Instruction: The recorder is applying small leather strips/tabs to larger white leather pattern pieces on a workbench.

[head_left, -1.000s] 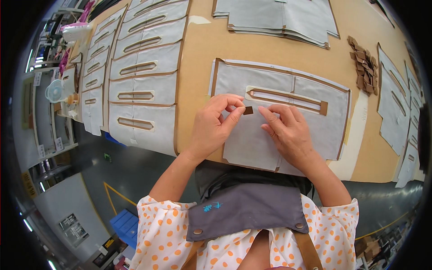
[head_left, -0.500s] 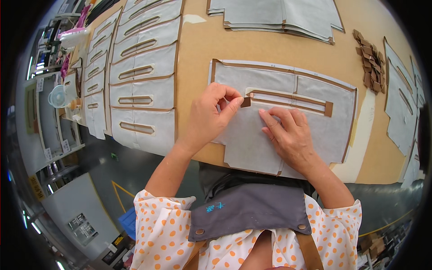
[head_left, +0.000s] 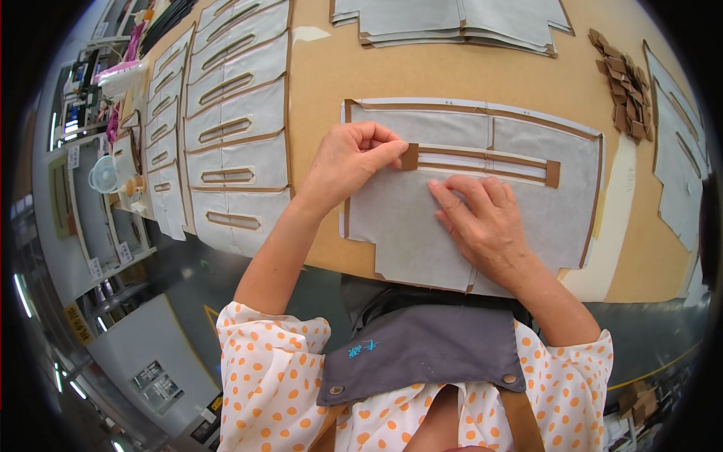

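A grey fabric panel (head_left: 407,226) with brown edging lies flat on the table before me. A long slot (head_left: 482,160) framed by brown strips runs across its upper part. Between thumb and forefinger, my left hand (head_left: 343,166) pinches the left edge of a small brown patch (head_left: 410,158), which lies over the slot's left end. A matching brown patch (head_left: 553,174) covers the right end. My right hand (head_left: 486,226) rests on the panel just below the slot, its fingers bent, apart and holding nothing.
Overlapping slotted grey panels (head_left: 245,158) lie in rows at left. A stack of grey panels (head_left: 452,26) is at the far edge of view. A pile of small brown patches (head_left: 625,87) sits at right, beside more slotted panels (head_left: 678,151). The tan table (head_left: 316,83) has its near edge by my waist.
The brown patch, tilted at the slot's left corner before, now lies squarely across that end. My left hand has shifted slightly up with it; my right hand stays below the slot.
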{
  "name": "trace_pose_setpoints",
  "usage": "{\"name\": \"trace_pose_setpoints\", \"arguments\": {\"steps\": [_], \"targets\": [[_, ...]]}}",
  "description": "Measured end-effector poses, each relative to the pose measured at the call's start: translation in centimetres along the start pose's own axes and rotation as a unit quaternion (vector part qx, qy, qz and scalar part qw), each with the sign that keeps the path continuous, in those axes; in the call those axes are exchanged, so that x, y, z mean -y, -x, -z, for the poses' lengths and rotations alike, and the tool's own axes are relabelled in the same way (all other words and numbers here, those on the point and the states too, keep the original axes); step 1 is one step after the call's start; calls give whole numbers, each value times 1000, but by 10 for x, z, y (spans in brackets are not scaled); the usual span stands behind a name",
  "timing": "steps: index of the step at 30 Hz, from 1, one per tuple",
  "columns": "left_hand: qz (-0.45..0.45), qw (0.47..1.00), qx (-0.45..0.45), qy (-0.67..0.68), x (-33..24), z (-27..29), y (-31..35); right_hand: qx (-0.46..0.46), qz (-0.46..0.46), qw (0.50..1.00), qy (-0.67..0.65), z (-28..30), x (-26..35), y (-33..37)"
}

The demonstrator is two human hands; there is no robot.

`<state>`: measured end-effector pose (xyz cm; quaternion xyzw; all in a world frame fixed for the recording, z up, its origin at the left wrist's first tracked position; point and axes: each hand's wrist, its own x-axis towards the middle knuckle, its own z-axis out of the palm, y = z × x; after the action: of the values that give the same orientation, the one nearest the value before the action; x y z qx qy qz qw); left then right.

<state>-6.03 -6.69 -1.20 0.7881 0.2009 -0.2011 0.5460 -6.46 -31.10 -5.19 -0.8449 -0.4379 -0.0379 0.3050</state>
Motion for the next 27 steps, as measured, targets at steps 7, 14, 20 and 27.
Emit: {"name": "trace_pose_setpoints", "arguments": {"steps": [7, 14, 20, 27], "targets": [[-9, 1000, -16, 0, 5, -2, -1, 4, -5, 1000, -16, 0, 1, 0], [-13, 999, -32, -6, 6, -5, 0, -7, 13, 1000, 7, -3, -2, 0], [-2, 999, -46, -20, 2, -8, 1, -3, 12, 1000, 7, -1, -1, 0], [-13, 998, -64, -12, 4, -11, 1, -9, 16, 1000, 8, -4, -1, -1]]}}
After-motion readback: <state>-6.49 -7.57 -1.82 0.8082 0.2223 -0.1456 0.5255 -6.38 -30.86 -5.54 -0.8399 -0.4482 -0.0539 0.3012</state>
